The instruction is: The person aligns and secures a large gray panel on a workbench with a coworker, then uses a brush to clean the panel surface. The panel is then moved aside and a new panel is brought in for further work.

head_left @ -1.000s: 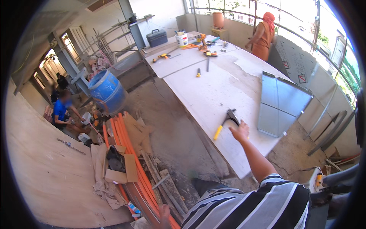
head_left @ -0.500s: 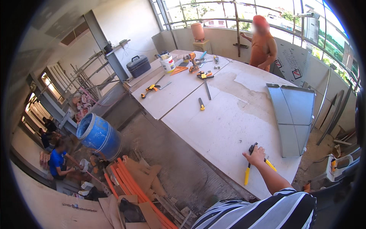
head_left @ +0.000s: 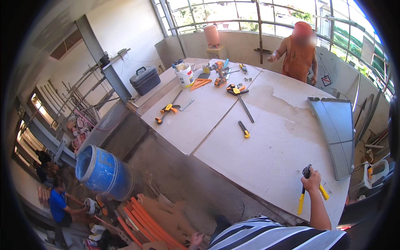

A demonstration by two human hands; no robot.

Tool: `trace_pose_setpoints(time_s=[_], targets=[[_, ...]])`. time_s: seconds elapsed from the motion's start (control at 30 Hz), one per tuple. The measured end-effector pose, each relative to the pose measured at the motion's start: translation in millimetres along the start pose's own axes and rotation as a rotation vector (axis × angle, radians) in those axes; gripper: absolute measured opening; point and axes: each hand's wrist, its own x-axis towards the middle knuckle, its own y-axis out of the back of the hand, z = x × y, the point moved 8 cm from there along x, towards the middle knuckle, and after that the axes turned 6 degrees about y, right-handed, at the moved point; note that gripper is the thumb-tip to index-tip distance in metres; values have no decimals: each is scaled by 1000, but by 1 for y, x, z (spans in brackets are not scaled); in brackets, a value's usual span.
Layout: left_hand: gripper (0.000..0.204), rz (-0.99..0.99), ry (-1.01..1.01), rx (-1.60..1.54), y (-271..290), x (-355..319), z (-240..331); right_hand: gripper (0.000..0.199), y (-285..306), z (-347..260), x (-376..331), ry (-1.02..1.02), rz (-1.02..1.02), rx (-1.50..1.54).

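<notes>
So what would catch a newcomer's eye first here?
The right hand holding a yellow-handled tool at the near edge of the big pale table. Next, the blue barrel on the floor to the left, and a person in orange at the table's far side.

— Bright daylight, coming in through the windows (head_left: 266, 16) behind the white table (head_left: 266, 141). Strong glare on the tabletop, washed out near the far end.

— Much dimmer to the left of the table, with soft shadow over the blue barrel (head_left: 102, 171). Heavy fisheye bending toward the rim, black corners all around. Slight blur at the edges; centre of the table reasonably sharp.
</notes>
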Motion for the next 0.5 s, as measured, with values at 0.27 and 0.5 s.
trace_pose_setpoints(time_s=[0.27, 0.5], targets=[[48, -269, 223, 392, 108, 141, 74, 75, -53, -299, 35, 247, -145, 250], [52, -69, 47, 155, 171, 243, 167, 83, -159, -552, 97, 432, -324, 448]])
